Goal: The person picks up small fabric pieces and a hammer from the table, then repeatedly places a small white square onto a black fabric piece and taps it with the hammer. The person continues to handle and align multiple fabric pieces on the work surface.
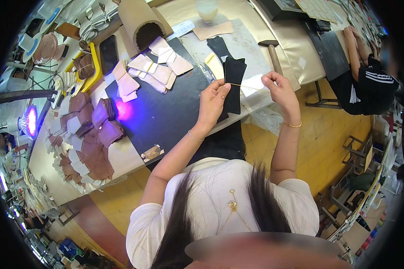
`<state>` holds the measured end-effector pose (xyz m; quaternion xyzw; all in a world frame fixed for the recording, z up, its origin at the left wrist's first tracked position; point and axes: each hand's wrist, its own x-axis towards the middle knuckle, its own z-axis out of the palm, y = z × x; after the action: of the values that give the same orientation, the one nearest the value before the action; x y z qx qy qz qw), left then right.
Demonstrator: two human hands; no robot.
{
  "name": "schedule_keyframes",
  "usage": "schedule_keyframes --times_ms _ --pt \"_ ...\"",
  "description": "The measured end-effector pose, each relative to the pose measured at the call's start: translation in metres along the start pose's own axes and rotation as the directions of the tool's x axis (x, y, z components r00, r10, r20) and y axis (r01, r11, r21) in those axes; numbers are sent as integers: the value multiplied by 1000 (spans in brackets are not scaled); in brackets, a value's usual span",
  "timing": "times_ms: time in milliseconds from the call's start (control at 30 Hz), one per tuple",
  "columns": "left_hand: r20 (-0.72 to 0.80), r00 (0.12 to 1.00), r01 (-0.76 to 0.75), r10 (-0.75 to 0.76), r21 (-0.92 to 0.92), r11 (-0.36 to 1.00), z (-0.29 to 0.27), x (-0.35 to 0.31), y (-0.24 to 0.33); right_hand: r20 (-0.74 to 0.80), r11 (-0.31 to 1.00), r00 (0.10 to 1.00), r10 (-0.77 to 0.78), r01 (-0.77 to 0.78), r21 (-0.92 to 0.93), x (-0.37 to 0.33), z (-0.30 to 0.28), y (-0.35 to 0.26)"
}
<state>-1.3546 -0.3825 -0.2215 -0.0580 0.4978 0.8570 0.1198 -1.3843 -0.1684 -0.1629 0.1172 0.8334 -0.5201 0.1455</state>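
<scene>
My left hand point(214, 102) is closed at the left edge of a stack of black leather pieces point(235, 71), thumb and fingers pinching it. From that grip a thin yellow band point(249, 87), which looks like a rubber band, stretches to the right. Its other end is pinched in my right hand point(280, 91), raised off the table. The stack is narrow in the middle and wider at its ends. Behind it lies another black piece point(217, 46), with a pale yellow piece point(214, 65) beside them. A white sheet point(254, 85) shows under the stretched band.
Pale pink bundles point(155, 74) lie on a dark mat point(166, 119). Brown leather bundles point(90, 148) crowd the left of the table. A hammer point(274, 56) lies at the right. A lamp point(30, 121) glows purple at the far left. Another person point(368, 85) sits at the right.
</scene>
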Motion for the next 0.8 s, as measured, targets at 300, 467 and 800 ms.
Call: schedule_keyframes --times_ms 300,467,800 --pt "-52 999 31 -17 272 962 -15 -3 16 309 975 935 -174 207 -77 -1 -4 -9" --pt "80 983 149 -164 173 974 -8 -12 24 242 945 937 -252 292 -147 0 21 -20" --pt "77 991 119 -107 -172 978 -18 -13 26 153 940 945 -288 310 -142 -25 30 -21"
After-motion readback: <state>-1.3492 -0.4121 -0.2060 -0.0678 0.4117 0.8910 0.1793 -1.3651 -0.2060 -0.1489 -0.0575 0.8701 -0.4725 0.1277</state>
